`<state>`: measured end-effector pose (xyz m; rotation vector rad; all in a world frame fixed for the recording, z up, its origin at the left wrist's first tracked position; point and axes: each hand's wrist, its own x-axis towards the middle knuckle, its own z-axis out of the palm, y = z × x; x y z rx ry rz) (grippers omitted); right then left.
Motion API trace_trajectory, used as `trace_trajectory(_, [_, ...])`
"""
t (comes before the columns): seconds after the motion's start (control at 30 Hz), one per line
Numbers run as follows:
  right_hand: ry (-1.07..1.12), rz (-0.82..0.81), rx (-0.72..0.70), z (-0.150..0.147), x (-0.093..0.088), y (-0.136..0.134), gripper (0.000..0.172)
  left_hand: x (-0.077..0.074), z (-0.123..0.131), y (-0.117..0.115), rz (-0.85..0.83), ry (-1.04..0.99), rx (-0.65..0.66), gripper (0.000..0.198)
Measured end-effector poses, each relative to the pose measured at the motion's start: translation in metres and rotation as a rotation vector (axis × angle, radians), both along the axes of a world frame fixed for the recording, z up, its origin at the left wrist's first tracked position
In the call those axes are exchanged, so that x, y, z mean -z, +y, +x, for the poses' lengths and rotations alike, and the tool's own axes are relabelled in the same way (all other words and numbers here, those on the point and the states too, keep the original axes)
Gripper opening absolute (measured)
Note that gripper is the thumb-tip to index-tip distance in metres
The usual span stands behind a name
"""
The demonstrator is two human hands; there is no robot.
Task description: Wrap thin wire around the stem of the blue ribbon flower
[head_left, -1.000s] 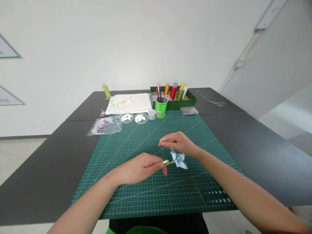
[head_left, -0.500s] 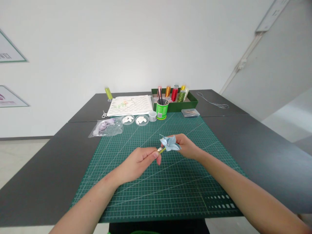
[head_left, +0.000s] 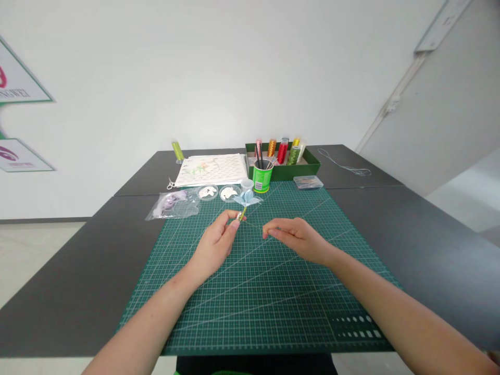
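Note:
My left hand (head_left: 216, 242) is closed around the green stem (head_left: 242, 213) of a pale blue artificial flower (head_left: 247, 198). The flower stands upright above the thumb and forefinger, its petals spread. Something small and shiny shows by the fingertips at the stem. To the right, my right hand (head_left: 299, 237) has its thumb and fingers pinched together, apart from the flower. A faint thin thread (head_left: 253, 224) seems to run from the stem to these fingertips. Both hands are over the green cutting mat (head_left: 273, 302).
Behind the hands are a green can (head_left: 262, 179) with tools, a green box (head_left: 300, 170) of thread spools, a flat clear case (head_left: 308, 182), dishes of white pieces (head_left: 208, 192), a plastic bag (head_left: 174, 204), white sheets (head_left: 213, 169), scissors (head_left: 171, 184) and a cord (head_left: 346, 165).
My left hand has moved forward and slightly left, and the flower has turned from leaning right to upright. My right hand, earlier beside the flower, is now separated from it.

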<state>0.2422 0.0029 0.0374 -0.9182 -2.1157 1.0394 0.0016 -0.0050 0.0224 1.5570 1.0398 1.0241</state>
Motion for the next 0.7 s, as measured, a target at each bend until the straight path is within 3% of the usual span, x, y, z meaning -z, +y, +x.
trace_trajectory(0.23, [0.017,0.038,0.01,-0.002,-0.004,-0.007,0.033,-0.003,0.002,0.0,0.044,0.128,0.0,0.036])
trace_trajectory(0.47, [-0.117,-0.011,0.039,0.007,0.008,0.013,0.035,-0.003,-0.001,0.005,0.006,0.09,0.031,0.037])
trace_trajectory(0.57, [0.197,-0.226,0.054,-0.003,0.018,0.009,0.048,-0.006,0.003,0.001,0.03,0.152,0.04,0.035])
trace_trajectory(0.63, [0.428,-0.455,-0.03,-0.015,0.022,0.0,0.054,-0.008,0.007,-0.002,0.098,0.218,0.038,0.033])
trace_trajectory(0.7, [0.502,-0.602,-0.097,-0.027,0.024,-0.011,0.059,-0.009,0.01,-0.004,0.161,0.262,0.034,0.031])
